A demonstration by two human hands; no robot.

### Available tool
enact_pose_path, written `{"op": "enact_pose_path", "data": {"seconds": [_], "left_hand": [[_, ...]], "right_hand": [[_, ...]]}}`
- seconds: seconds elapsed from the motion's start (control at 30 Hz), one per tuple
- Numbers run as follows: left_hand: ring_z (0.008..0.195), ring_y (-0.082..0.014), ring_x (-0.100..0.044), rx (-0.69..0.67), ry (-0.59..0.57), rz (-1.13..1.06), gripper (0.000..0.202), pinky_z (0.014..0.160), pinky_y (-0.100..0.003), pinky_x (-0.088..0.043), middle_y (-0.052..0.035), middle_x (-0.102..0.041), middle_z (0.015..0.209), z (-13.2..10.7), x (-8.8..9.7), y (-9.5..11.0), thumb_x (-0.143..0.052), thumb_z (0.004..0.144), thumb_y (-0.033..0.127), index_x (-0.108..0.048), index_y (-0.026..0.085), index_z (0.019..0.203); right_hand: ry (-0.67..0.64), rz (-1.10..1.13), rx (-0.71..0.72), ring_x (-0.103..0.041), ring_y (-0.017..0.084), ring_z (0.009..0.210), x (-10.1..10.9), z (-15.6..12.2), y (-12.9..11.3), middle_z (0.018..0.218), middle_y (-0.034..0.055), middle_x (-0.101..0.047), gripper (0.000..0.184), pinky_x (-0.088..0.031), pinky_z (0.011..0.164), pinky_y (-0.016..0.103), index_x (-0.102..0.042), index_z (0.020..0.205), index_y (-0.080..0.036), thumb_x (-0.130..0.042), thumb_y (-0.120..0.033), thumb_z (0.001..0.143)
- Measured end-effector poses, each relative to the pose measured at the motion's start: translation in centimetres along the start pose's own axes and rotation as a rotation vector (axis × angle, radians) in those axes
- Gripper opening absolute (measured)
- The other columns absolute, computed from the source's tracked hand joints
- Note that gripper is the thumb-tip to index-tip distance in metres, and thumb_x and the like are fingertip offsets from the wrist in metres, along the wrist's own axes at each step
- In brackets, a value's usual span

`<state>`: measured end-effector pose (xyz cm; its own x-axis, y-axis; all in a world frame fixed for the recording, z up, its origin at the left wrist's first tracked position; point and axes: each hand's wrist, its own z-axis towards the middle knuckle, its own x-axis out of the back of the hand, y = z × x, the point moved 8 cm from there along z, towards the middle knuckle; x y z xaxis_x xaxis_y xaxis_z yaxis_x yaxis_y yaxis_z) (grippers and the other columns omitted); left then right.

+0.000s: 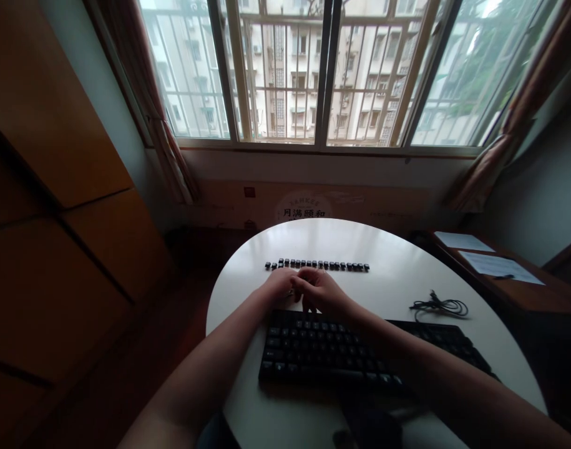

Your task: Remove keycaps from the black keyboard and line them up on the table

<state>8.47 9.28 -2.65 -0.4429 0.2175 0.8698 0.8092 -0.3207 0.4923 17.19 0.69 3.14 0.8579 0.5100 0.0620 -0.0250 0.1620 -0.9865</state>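
My left hand (pixel 283 282) and my right hand (pixel 323 289) meet just beyond the back edge of a black keyboard (pixel 308 349). Both have their fingers curled inward and overlapping. Whatever lies between them is too small and too hidden to make out. The right thumb and fingers cover most of the left fingers. Right behind the hands, a line of small black keycaps (pixel 332 265) runs across the white round table (pixel 248 255). Part of that line is blocked by my hands. My right forearm crosses over the keyboard's right half.
A coiled black cable (pixel 439 306) lies on the table behind the keyboard's right end. To the right stands a brown desk (pixel 523 290) with paper sheets (pixel 500 267) and a pen (pixel 503 276). A dark, indistinct object (pixel 374 430) sits at the near edge.
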Motion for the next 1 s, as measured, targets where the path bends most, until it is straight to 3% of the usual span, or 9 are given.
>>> {"op": "enact_pose_path", "data": {"seconds": [0.1, 0.2, 0.4, 0.67, 0.87, 1.0], "left_hand": [[0.066, -0.0179, -0.060, -0.122, 0.035, 0.150, 0.016, 0.062, -0.027, -0.039, -0.0017, -0.069, 0.067, -0.9, 0.3, 1.5, -0.069, 0.074, 0.033, -0.071, 0.020, 0.064], [0.064, -0.0172, -0.056, -0.175, 0.100, 0.235, 0.035, 0.060, -0.028, -0.036, -0.0040, -0.068, 0.070, -1.9, 0.7, 2.3, -0.055, 0.087, 0.045, -0.070, 0.020, 0.068], [0.065, -0.0172, -0.055, -0.194, 0.094, 0.274, 0.046, 0.060, -0.028, -0.032, -0.0042, -0.066, 0.069, -1.1, 0.1, 1.6, -0.046, 0.093, 0.052, -0.070, 0.020, 0.069], [0.062, -0.0170, -0.052, -0.168, 0.070, 0.292, 0.049, 0.059, -0.029, -0.031, -0.0040, -0.064, 0.067, -0.8, -0.1, 1.7, -0.044, 0.093, 0.054, -0.069, 0.020, 0.069], [0.065, -0.0187, -0.056, -0.096, 0.042, 0.339, 0.039, 0.061, -0.029, -0.034, -0.0051, -0.067, 0.070, -0.7, -0.2, 2.0, -0.051, 0.088, 0.050, -0.070, 0.021, 0.069], [0.067, -0.0212, -0.059, -0.039, -0.061, 0.374, 0.038, 0.065, -0.030, -0.039, -0.0070, -0.069, 0.071, 0.3, -0.6, 2.6, -0.053, 0.087, 0.048, -0.072, 0.021, 0.070]], "right_hand": [[-0.056, -0.098, -0.061, -0.064, 0.014, 0.053, 0.6, -1.6, 0.7, 0.079, 0.0027, -0.068, 0.030, -0.047, 0.040, 0.020, -0.062, 0.094, -0.017, -0.068, -0.044, 0.082], [-0.081, -0.110, -0.055, -0.065, 0.015, 0.062, 0.9, -3.0, 1.9, 0.083, 0.0031, -0.067, 0.029, -0.050, 0.049, 0.023, -0.063, 0.102, -0.017, -0.067, -0.039, 0.084], [0.058, 0.083, -0.027, -0.046, 0.008, 0.051, 1.7, -4.0, 4.5, 0.067, -0.0033, -0.056, 0.032, -0.035, 0.049, 0.019, -0.052, 0.096, -0.018, -0.055, -0.050, 0.092], [0.055, -0.292, 0.074, -0.049, 0.013, 0.060, 1.5, -4.5, 3.6, 0.068, -0.0015, -0.056, 0.026, -0.038, 0.061, 0.025, -0.049, 0.091, -0.019, -0.045, -0.044, 0.098], [0.045, -0.355, 0.137, -0.052, 0.015, 0.064, 1.3, -4.3, 3.1, 0.072, 0.0007, -0.060, 0.024, -0.039, 0.063, 0.026, -0.053, 0.091, -0.019, -0.046, -0.040, 0.098], [0.003, -0.378, 0.161, -0.054, 0.017, 0.066, 1.0, -4.5, 2.7, 0.077, 0.0020, -0.063, 0.019, -0.039, 0.065, 0.027, -0.056, 0.093, -0.019, -0.049, -0.036, 0.096]]}}
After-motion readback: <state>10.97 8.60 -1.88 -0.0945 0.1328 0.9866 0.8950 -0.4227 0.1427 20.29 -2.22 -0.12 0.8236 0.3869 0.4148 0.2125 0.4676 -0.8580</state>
